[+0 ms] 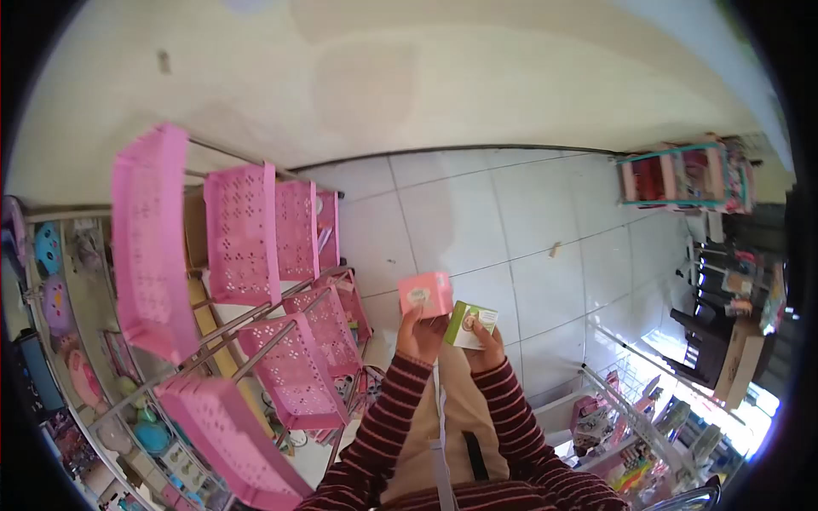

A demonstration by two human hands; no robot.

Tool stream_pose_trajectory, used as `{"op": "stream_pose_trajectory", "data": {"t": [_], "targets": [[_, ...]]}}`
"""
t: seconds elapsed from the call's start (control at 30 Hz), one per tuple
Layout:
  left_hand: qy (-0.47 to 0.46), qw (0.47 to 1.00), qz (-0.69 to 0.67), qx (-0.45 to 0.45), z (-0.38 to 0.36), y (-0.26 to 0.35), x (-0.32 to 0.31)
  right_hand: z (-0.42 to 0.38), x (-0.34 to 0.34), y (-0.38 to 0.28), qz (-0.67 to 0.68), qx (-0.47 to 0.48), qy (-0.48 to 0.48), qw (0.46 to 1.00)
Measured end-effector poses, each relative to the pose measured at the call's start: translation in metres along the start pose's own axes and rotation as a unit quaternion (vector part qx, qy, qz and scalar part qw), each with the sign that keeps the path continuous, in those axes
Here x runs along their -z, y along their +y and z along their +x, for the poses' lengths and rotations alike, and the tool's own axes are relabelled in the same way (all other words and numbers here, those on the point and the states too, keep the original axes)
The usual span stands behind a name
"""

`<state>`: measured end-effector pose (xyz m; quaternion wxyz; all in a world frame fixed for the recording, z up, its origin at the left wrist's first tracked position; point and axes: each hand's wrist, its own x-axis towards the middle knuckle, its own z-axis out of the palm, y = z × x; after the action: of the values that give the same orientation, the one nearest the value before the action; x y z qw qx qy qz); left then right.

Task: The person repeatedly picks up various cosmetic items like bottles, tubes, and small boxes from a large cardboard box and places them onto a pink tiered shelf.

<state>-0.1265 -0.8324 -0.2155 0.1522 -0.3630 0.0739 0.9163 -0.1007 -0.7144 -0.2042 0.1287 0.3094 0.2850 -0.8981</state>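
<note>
A small pink box (425,295) with a pale label rests in my left hand (419,335), its fingers closed round the lower part. Beside it, my right hand (488,348) grips a green and white box (469,325) that has a round picture on its front. The thumb lies over the right side of that box. Both boxes are held up in front of my body, close together, above the tiled floor. The print on them is too small to read.
Pink perforated baskets (243,234) on metal rack frames stand close on my left. Behind them are shelves of colourful goods (60,307). A small rack (682,177) stands at the far right by the wall. A white metal rack with goods (618,417) is at lower right.
</note>
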Motion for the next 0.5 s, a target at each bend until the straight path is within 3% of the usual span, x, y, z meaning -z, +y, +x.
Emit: {"op": "stream_pose_trajectory", "data": {"t": [0.03,0.1,0.2,0.23,0.3,0.37,0.43,0.5], "targets": [[-0.017,1.0,0.01,0.007,-0.025,-0.002,-0.01,-0.023,-0.01,-0.009,0.039,-0.002,0.019,0.999],[-0.066,0.983,0.161,0.05,-0.061,0.003,-0.022,-0.061,-0.022,-0.02,0.087,0.02,0.037,0.995],[-0.099,0.905,0.413,0.038,-0.101,0.003,-0.047,-0.109,-0.018,-0.041,-0.145,0.09,0.019,0.985],[-0.117,0.896,0.426,0.045,-0.111,-0.003,-0.062,-0.122,-0.016,-0.048,-0.134,0.112,0.021,0.984],[-0.221,0.801,0.557,-0.004,-0.125,-0.02,-0.086,-0.15,-0.016,-0.064,-0.071,0.095,0.014,0.993],[-0.272,0.748,0.605,0.015,-0.122,-0.034,-0.095,-0.165,-0.007,-0.076,-0.054,0.133,0.0,0.99],[-0.342,0.679,0.649,0.015,-0.114,-0.068,-0.105,-0.188,0.008,-0.095,-0.162,0.237,0.034,0.957],[-0.402,0.683,0.608,0.053,-0.115,-0.114,-0.125,-0.203,0.036,-0.113,-0.118,0.286,0.04,0.95]]}}
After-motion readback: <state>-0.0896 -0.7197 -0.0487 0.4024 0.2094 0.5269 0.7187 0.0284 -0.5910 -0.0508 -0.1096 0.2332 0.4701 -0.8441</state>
